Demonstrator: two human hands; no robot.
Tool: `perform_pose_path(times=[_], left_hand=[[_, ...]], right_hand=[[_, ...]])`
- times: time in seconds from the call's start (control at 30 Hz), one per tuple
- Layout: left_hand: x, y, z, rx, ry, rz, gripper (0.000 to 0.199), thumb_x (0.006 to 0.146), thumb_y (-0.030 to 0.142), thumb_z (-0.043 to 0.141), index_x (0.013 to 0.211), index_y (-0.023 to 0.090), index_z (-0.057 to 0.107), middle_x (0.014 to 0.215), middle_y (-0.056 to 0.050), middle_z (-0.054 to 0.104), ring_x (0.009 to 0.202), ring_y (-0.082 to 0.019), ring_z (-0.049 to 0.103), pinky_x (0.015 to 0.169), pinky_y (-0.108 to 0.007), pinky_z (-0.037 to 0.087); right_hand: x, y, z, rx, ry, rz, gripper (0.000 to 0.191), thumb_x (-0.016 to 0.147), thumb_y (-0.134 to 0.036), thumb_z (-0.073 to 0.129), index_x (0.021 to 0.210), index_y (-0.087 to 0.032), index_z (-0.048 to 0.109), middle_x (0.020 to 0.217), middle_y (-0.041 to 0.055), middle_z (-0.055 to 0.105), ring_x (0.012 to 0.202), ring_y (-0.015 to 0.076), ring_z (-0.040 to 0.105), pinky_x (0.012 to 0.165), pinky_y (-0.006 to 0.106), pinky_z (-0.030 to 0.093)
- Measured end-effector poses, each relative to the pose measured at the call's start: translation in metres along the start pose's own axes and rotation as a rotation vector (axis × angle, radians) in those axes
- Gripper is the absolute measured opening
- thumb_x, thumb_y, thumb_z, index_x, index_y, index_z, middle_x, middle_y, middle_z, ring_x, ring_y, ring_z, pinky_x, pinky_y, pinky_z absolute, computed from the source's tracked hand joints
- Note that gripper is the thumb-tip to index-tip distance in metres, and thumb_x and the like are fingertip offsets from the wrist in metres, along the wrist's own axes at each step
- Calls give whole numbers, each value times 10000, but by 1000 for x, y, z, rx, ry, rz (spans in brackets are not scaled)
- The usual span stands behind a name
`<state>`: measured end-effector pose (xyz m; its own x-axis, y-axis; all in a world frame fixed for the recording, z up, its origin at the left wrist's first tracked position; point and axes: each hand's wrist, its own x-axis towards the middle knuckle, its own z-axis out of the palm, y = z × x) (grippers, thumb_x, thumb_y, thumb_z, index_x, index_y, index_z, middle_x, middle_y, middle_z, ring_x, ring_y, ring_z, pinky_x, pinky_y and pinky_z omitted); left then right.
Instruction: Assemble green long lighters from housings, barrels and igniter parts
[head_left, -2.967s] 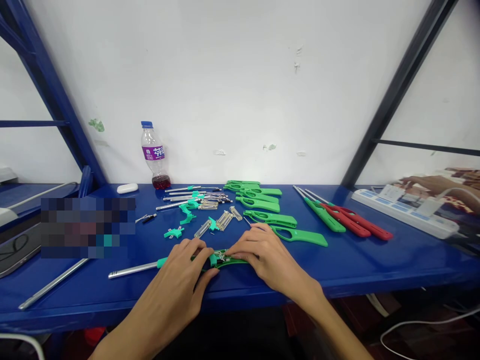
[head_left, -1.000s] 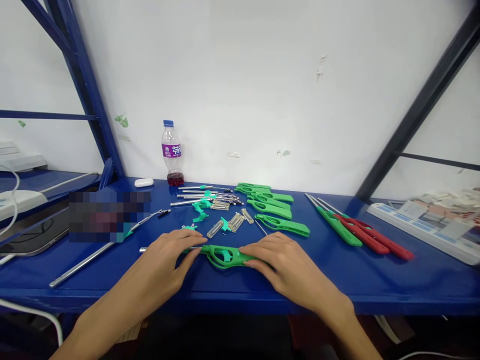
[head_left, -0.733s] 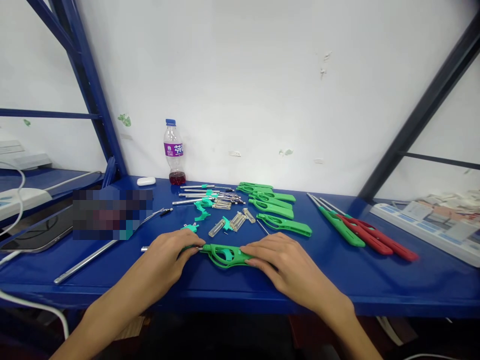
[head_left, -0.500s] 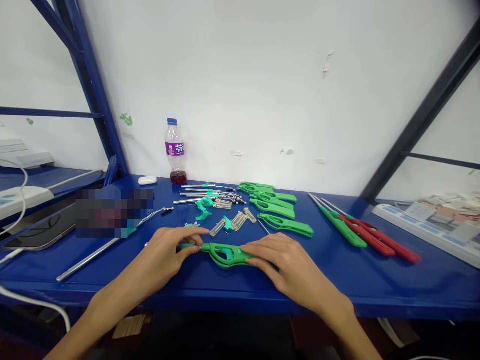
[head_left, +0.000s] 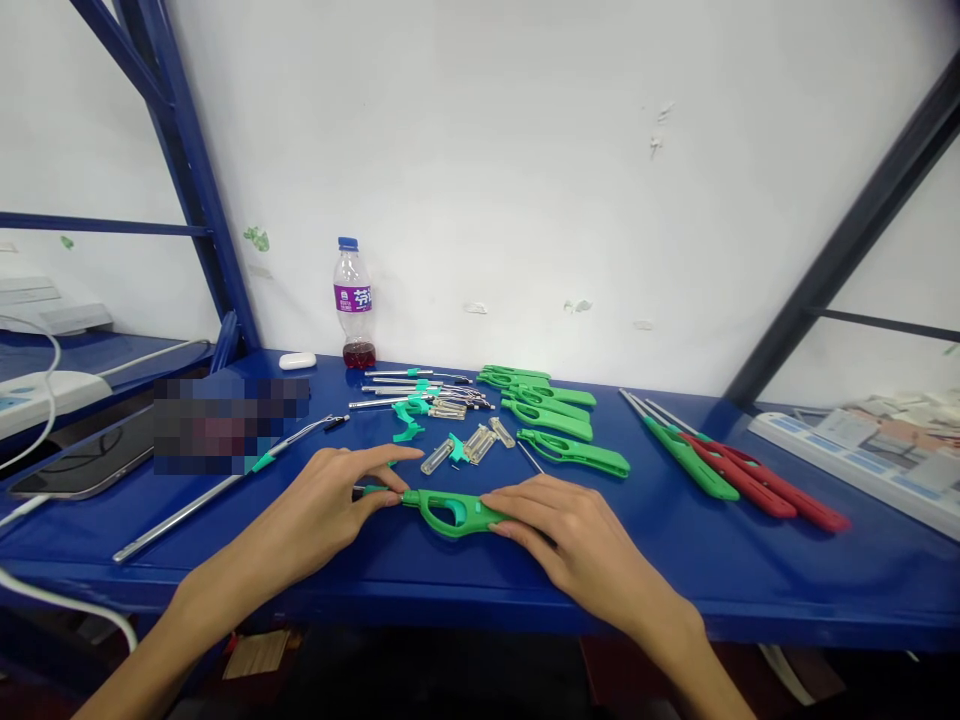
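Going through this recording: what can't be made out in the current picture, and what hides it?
In the head view:
Green handle: its right end is covered by the right hand.
What the left hand encloses: mostly hidden by the hand itself.
Pixelated patch at left: contents masked.
Bottle label: small print too small to read.
Power strip: cut off by the right edge.

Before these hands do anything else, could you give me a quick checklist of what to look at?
1. Right hand gripping the green handle: ok.
2. Left hand at the handle's narrow end: ok.
3. Handle's seam fully closed all round: cannot tell.
4. Space by the left hand free of loose parts: not ok, a clear cartridge lies close.
5. Bottle upright, apart from both hands: ok.
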<state>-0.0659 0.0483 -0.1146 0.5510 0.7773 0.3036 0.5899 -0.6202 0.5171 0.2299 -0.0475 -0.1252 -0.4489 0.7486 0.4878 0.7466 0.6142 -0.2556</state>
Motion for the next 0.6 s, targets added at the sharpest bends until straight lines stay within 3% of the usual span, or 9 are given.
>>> perform_pose_path(times=[0.3,0.47,0.6], left_hand=[[-4,3,-2,-60,-16,-50,433,924,462,698,1348,372,676,984,47,817,1103,-264,744,999,-401,573],[-3,5,3,-94,-34,-74,456,914,355,663,1371,354,664,964,31,805,980,-242,758,901,-368,602],[-1,11,2,-121,-44,-88,443,908,366,650,1349,352,678,958,30,794,952,-227,748,847,-330,600]], right_hand=[[-2,2,3,40,38,23,277,1166,-395,543,1276,-243,746,1241,8,745,1072,253,699,928,370,557],[-2,1,3,82,50,38,258,1156,-393,570,1278,-253,750,1225,0,751,1060,247,702,923,365,549],[-3,1,1,77,42,49,233,1149,-363,592,1279,-264,757,1230,1,749,1062,253,696,931,368,550]])
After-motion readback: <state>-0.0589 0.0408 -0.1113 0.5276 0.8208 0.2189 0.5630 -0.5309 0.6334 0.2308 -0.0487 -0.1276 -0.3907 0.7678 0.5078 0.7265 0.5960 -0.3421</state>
